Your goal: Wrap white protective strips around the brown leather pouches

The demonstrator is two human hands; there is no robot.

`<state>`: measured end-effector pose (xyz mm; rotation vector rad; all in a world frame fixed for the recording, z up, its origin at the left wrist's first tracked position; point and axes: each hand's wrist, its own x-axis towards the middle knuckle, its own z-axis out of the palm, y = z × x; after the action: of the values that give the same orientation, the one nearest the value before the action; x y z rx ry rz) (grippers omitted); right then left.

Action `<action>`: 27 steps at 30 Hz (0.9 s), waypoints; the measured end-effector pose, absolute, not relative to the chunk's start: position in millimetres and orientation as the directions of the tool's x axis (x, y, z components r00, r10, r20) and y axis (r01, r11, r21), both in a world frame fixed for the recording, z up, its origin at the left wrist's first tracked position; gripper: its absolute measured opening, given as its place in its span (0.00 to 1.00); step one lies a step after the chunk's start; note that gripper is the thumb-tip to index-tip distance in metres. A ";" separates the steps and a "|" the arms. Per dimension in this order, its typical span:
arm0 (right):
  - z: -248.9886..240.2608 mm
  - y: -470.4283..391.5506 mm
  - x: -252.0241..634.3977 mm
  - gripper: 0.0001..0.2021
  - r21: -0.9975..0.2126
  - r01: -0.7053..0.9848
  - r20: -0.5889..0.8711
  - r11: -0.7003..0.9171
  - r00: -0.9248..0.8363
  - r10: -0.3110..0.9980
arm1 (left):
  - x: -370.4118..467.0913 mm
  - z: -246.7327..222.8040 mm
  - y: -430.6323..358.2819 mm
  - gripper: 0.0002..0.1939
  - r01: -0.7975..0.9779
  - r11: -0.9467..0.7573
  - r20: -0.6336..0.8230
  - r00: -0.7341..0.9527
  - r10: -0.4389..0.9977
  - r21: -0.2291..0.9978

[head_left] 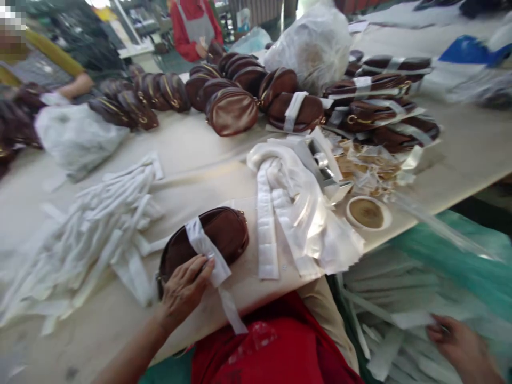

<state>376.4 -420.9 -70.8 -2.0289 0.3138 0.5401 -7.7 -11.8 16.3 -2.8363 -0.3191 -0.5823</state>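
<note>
A brown oval zip bag (228,229) lies before me at the table's front edge, with a white strip (202,240) wrapped across it. My left hand (186,285) rests on the bag's near side, its fingers closed on that strip, whose loose end hangs over the table edge. Off to the right and lower than the table, my right hand (456,336) pinches the end of another white strip (414,319). It is above a green plastic sack (468,240) holding many such strips.
Loose white strips (100,229) are heaped on the left. Clear plastic sleeves (296,197), a small open box (324,160) and a round dish (368,213) are on the right. Brown bags (234,112) line the back, beside a filled plastic bag (312,48). Two people work across the table.
</note>
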 end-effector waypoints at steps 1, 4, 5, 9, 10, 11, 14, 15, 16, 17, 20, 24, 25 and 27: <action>-65.1 -413.1 368.2 0.22 -0.770 -0.472 -0.531 -0.430 0.847 0.022 | -6.6 16.5 -12.0 0.30 0.265 -0.946 0.409 0.896 0.171 -0.184; -36.1 -375.2 326.8 0.19 -0.807 -0.543 -0.574 -0.231 0.814 0.091 | -7.2 14.6 -13.3 0.26 0.274 -0.946 0.407 0.895 0.185 -0.174; -24.1 -357.8 308.5 0.17 -0.827 -0.534 -0.558 -0.175 0.818 0.138 | -8.1 13.8 -13.9 0.25 0.270 -0.947 0.403 0.897 0.181 -0.174; 15.0 -273.9 234.8 0.16 -0.766 -0.622 -0.621 -0.164 0.648 0.441 | -9.9 12.5 -15.6 0.21 0.255 -0.948 0.396 0.904 0.163 -0.193; 20.0 -252.1 220.1 0.16 -0.745 -0.639 -0.634 -0.189 0.593 0.497 | -9.6 13.4 -15.7 0.20 0.256 -0.948 0.403 0.901 0.162 -0.190; 23.1 -231.1 207.5 0.16 -0.710 -0.664 -0.648 -0.233 0.488 0.584 | -9.0 14.9 -15.5 0.19 0.260 -0.949 0.413 0.895 0.167 -0.179; 24.3 -176.0 181.0 0.17 -0.615 -0.718 -0.652 -0.326 0.230 0.723 | -7.7 22.3 -13.7 0.17 0.288 -0.954 0.422 0.877 0.229 -0.081; 23.3 -161.1 174.7 0.15 -0.589 -0.725 -0.658 -0.356 0.176 0.732 | -7.8 25.1 -12.6 0.16 0.297 -0.954 0.417 0.872 0.256 -0.034; 22.1 -147.9 168.9 0.14 -0.570 -0.727 -0.668 -0.384 0.137 0.732 | -8.2 27.8 -11.4 0.16 0.303 -0.953 0.408 0.868 0.282 0.014; 21.0 -136.5 163.4 0.12 -0.556 -0.722 -0.675 -0.411 0.104 0.730 | -8.9 30.1 -10.0 0.16 0.306 -0.950 0.398 0.866 0.303 0.058; 18.8 -111.0 147.0 0.09 -0.548 -0.706 -0.666 -0.449 0.044 0.744 | -11.6 34.4 -6.5 0.17 0.306 -0.940 0.376 0.861 0.342 0.153; 15.8 -92.3 130.0 0.10 -0.582 -0.689 -0.640 -0.432 0.060 0.766 | -13.1 35.9 -5.6 0.20 0.293 -0.935 0.377 0.858 0.350 0.201; 14.4 -89.8 128.0 0.11 -0.596 -0.680 -0.632 -0.427 0.071 0.771 | -13.0 36.2 -6.1 0.20 0.285 -0.938 0.380 0.860 0.341 0.198; 11.1 -87.2 127.3 0.11 -0.629 -0.647 -0.617 -0.432 0.077 0.783 | -12.5 36.5 -7.9 0.21 0.274 -0.945 0.379 0.867 0.323 0.180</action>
<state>127.3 -87.2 11.1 -1.2156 -0.1598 1.6148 -12.5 -7.9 36.5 -3.1516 -0.5056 -0.6732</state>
